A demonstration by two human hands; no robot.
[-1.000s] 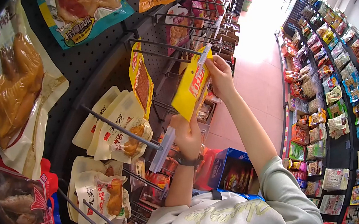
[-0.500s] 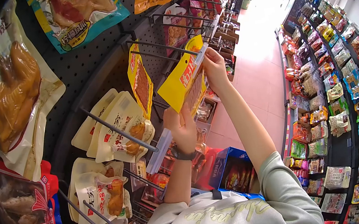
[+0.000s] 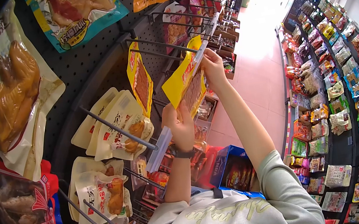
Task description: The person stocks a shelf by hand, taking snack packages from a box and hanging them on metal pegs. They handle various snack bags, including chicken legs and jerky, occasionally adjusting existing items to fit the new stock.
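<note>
A yellow snack packet (image 3: 183,83) with a clear window over a brown, ridged strip of food is tilted at the front of a wire hook. My left hand (image 3: 179,126), wearing a dark wristband, grips its lower end with the thumb up. At the upper right, my right hand (image 3: 213,67) is closed, its fingertips pinched at the clear label holder (image 3: 199,59) on the hook's front. The holder partly covers the packet, so the exact contact is hidden. A matching yellow packet (image 3: 140,83) hangs farther back to the left.
Cream chicken-leg packets (image 3: 123,126) hang below left on metal hooks (image 3: 118,128) that jut outward. Larger meat packs (image 3: 16,97) fill the near left. A blue carton (image 3: 230,168) stands low by my body. Across the pink tiled aisle (image 3: 258,74) runs another stocked shelf (image 3: 343,133).
The held yellow packet has turned more edge-on and shifted slightly right, with its red lettering now more hidden. Both hands stay nearly in place.
</note>
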